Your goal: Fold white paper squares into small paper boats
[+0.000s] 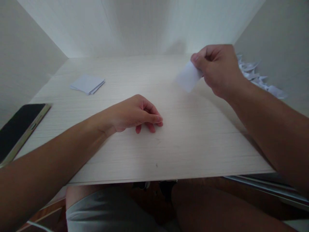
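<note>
Between the thumb and fingers of my right hand (217,69) hangs a small white sheet of paper (188,77), held above the right side of the desk and slightly blurred. My left hand (142,116) rests over the middle of the desk, its thumb and index fingertip pressed together and the other fingers curled; no paper shows in it. Farther back on the left lies a small stack of white paper sheets (87,83). Behind my right wrist, a heap of folded white paper pieces (256,75) lies along the right wall, partly hidden by the hand and forearm.
A phone (20,125) with a dark screen lies at the left edge of the pale desk (135,164). Walls (145,29) close the desk in at the back and on both sides. My legs are below the front edge.
</note>
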A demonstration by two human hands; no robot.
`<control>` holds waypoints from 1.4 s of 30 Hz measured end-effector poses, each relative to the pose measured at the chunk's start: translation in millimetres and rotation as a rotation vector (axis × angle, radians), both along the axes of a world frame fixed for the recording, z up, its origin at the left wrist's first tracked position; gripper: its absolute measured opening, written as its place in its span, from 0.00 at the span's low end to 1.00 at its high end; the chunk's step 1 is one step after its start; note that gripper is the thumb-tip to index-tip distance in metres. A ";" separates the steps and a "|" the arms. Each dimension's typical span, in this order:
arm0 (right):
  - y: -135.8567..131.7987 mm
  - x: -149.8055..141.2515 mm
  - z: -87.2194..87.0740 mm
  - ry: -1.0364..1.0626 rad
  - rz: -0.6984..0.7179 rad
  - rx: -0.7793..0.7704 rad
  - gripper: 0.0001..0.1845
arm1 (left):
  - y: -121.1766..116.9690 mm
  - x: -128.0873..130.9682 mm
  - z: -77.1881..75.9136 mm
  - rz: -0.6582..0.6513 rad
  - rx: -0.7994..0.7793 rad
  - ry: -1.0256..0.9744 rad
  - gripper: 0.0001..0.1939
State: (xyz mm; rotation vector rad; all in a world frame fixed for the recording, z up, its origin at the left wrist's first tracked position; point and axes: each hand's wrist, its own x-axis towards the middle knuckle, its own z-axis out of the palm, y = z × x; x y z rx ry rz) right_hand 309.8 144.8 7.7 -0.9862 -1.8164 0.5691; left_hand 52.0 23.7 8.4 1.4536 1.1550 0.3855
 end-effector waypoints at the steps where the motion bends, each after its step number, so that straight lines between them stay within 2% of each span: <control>1: -7.1 -5.2 0.3 -0.002 -0.072 -0.061 0.17 | 0.8 -1.2 -0.3 0.031 0.010 0.006 0.05; 3: -26.8 -20.2 -0.6 -0.112 -0.011 -0.196 0.16 | 3.7 -4.3 0.7 0.084 0.043 0.030 0.05; 7: -51.7 -39.9 -6.5 -0.138 0.103 -0.175 0.16 | 8.6 -9.0 7.8 0.108 0.157 0.068 0.04; 9: -51.5 -39.4 -9.2 -0.126 0.144 -0.187 0.16 | 7.4 -9.1 11.1 0.104 0.308 0.084 0.04; 13: -47.1 -32.8 -9.3 -0.097 0.257 -0.288 0.15 | -1.2 -6.0 11.7 0.014 0.725 0.151 0.14; 17: -53.9 -33.4 -5.8 -0.043 0.405 -0.500 0.18 | -10.0 -0.3 7.6 -0.042 1.045 0.169 0.08; 20: -60.7 -37.2 -6.1 -0.030 0.506 -0.653 0.20 | -15.0 5.4 7.3 -0.009 1.146 0.068 0.06; 22: -62.4 -38.5 -7.6 -0.016 0.588 -0.726 0.18 | -17.1 8.2 8.3 0.061 1.111 -0.028 0.05; 25: -60.1 -35.9 -8.6 0.153 0.610 -0.822 0.05 | -15.9 8.3 9.1 0.185 0.788 -0.157 0.01; 27: -57.8 -31.6 -6.9 0.246 0.669 -0.890 0.11 | -11.9 6.2 8.5 0.241 0.544 -0.222 0.05; 28: -57.2 -29.3 -5.2 0.252 0.741 -0.925 0.16 | -9.3 5.0 8.0 0.261 0.443 -0.250 0.07; 30: -57.7 -25.9 -1.3 0.166 0.926 -0.982 0.21 | -4.1 3.4 6.7 0.308 0.297 -0.329 0.09; 32: -60.1 -25.6 2.0 0.012 0.992 -0.973 0.18 | 0.1 3.2 5.4 0.364 0.200 -0.411 0.09; 35: -63.9 -30.1 3.0 -0.071 0.832 -0.860 0.09 | 4.1 3.7 3.3 0.424 0.124 -0.475 0.09; 37: -65.4 -33.8 1.6 -0.061 0.741 -0.794 0.11 | 5.7 3.6 1.0 0.434 0.134 -0.493 0.09; 42: -65.7 -39.1 -4.3 -0.006 0.659 -0.722 0.13 | 7.8 3.2 -5.9 0.396 0.154 -0.495 0.11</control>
